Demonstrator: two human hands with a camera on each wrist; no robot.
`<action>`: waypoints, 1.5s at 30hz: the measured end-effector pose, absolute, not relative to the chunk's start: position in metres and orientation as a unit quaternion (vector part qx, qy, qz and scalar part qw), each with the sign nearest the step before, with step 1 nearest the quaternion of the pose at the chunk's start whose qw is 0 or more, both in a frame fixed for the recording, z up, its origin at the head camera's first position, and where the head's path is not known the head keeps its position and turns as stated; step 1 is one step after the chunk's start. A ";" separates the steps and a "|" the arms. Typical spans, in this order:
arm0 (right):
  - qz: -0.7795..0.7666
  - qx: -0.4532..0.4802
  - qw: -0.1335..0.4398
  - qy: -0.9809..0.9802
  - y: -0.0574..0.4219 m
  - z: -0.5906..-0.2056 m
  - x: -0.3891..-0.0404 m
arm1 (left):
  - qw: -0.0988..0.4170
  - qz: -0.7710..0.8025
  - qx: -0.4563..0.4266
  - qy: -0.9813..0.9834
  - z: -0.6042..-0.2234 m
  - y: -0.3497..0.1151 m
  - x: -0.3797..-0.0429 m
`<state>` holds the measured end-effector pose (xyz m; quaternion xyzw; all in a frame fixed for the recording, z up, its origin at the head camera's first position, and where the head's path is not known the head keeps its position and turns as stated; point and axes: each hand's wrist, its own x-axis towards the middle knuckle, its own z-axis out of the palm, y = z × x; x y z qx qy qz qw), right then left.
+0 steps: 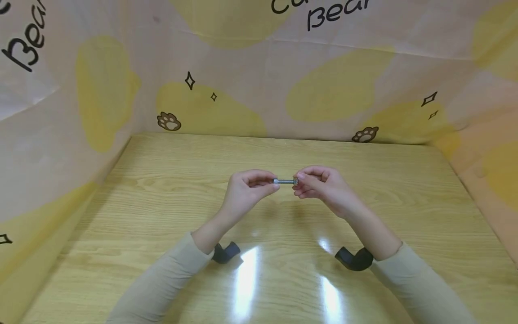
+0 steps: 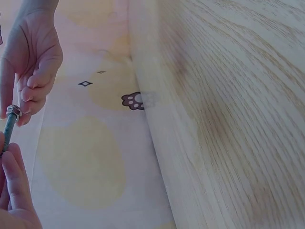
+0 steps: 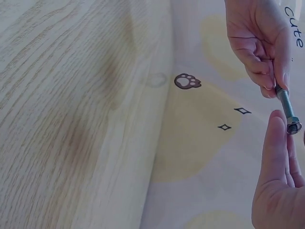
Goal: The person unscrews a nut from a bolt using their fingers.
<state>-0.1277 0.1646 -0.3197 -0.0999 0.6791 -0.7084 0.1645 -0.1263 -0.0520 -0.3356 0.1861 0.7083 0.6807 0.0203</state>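
Note:
A metal bolt (image 1: 285, 182) is held level above the table between the two hands, its threaded shank showing. My left hand (image 1: 252, 185) pinches the bolt's head end between thumb and fingers. At the other end of the shank sits a hex nut (image 3: 294, 126), also in the left wrist view. My right hand (image 1: 321, 185) has its thumb and fingertips round the nut, the thumb on the near side in the head view. In the right wrist view the left hand (image 3: 262, 45) grips the far end of the bolt.
The wood-grain table (image 1: 162, 189) lies beneath both hands. A printed cloth (image 1: 275, 90) stands as a wall at its back and sides. Black curved pieces (image 1: 354, 259) show beside both wrists.

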 end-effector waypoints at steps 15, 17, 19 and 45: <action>-0.692 -0.101 0.153 0.698 0.160 -0.321 -0.130 | 0.014 0.683 0.188 0.706 -0.338 -0.053 -0.128; -0.691 -0.106 0.149 0.699 0.161 -0.322 -0.130 | 0.011 0.681 0.190 0.707 -0.339 -0.053 -0.127; -0.690 -0.112 0.146 0.700 0.162 -0.322 -0.129 | 0.011 0.681 0.188 0.708 -0.339 -0.053 -0.127; -0.689 -0.104 0.140 0.704 0.166 -0.323 -0.124 | 0.009 0.682 0.176 0.710 -0.339 -0.046 -0.121</action>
